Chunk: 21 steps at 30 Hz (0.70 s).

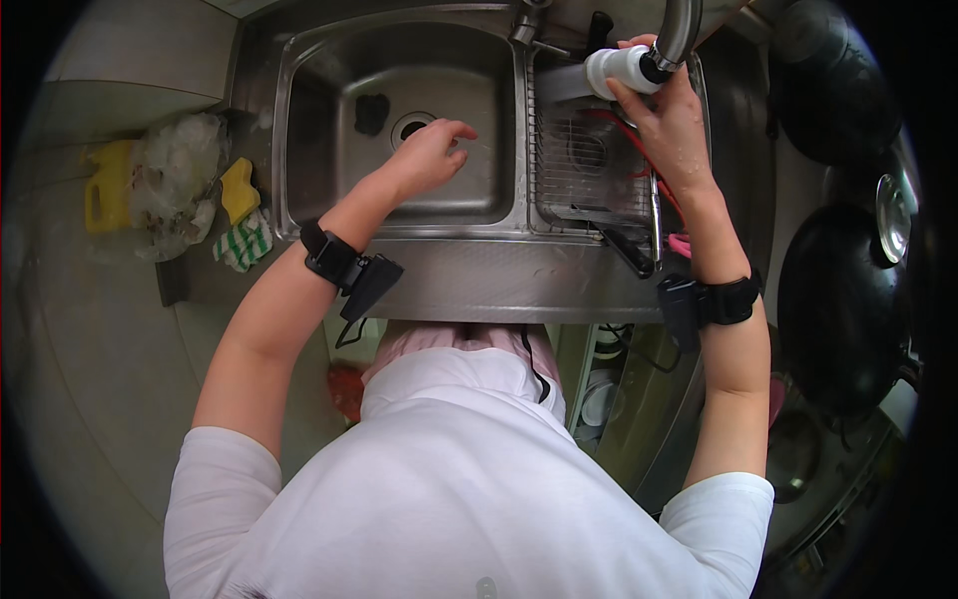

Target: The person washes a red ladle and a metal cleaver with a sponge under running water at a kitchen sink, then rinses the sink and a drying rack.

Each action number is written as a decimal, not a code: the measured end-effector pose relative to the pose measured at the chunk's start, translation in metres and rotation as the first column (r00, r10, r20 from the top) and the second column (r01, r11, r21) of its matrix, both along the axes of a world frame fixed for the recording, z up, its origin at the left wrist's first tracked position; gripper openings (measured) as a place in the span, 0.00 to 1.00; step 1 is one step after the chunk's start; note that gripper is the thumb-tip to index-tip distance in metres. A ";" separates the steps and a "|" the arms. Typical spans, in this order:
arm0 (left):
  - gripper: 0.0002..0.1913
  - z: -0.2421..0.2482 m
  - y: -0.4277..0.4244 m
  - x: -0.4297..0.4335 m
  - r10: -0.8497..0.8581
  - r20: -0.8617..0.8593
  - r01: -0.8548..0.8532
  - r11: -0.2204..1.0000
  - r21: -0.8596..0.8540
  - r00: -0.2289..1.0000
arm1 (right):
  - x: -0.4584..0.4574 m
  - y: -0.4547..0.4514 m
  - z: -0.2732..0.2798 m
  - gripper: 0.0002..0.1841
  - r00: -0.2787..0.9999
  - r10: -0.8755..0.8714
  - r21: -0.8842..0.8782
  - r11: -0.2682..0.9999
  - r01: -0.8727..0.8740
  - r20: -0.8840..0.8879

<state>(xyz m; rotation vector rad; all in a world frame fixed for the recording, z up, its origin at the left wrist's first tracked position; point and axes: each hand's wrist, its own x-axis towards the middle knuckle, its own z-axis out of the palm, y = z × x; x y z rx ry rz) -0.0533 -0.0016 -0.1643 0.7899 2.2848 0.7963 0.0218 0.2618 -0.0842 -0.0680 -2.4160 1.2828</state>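
My right hand (666, 112) grips the white spray head (621, 73) at the end of the curved metal faucet spout (679, 30), over the right side of the sink. Water streams leftward from it. My left hand (436, 153) hangs over the left stainless steel basin (344, 180), fingers apart and slightly curled, holding nothing. Behind it lie the drain opening (412, 131) and a dark scouring pad or cloth (372, 114). Below the spray head, a wire rack (569, 180) in the right basin carries utensils, among them a red-handled item (632, 135).
Left of the sink lie a yellow sponge (239, 191), a green-and-white cloth (245, 241), clear plastic bags (179, 165) and a yellow jug (108, 186). A black-handled utensil (627, 252) juts over the sink's front rim. A large black wok (842, 311) stands at the right.
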 end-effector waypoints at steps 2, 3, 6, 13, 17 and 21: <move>0.16 -0.002 -0.002 0.000 0.010 0.027 -0.010 1.000 0.007 1.000 | 0.001 0.002 0.001 0.23 1.000 -0.009 0.075 0.997 0.008 0.014; 0.16 -0.003 -0.003 0.000 0.005 0.027 -0.005 1.000 0.002 1.000 | 0.001 0.002 0.002 0.23 1.000 -0.005 0.097 0.995 0.002 0.025; 0.16 -0.008 -0.006 0.000 -0.001 0.027 0.001 1.000 -0.011 1.000 | 0.002 0.004 0.002 0.24 0.995 0.027 0.017 0.999 -0.028 0.092; 0.16 -0.013 -0.007 0.005 -0.027 0.039 0.030 0.997 -0.071 0.999 | 0.009 0.010 0.014 0.25 0.962 0.059 0.036 0.997 -0.071 0.266; 0.17 -0.013 -0.006 0.006 -0.033 0.050 0.035 0.998 -0.053 0.998 | 0.009 0.013 0.025 0.24 0.915 0.074 0.117 0.985 -0.130 0.396; 0.16 -0.014 -0.004 0.006 -0.030 0.076 0.035 0.997 -0.064 0.997 | 0.009 0.012 0.036 0.23 0.904 0.075 0.170 0.972 -0.160 0.422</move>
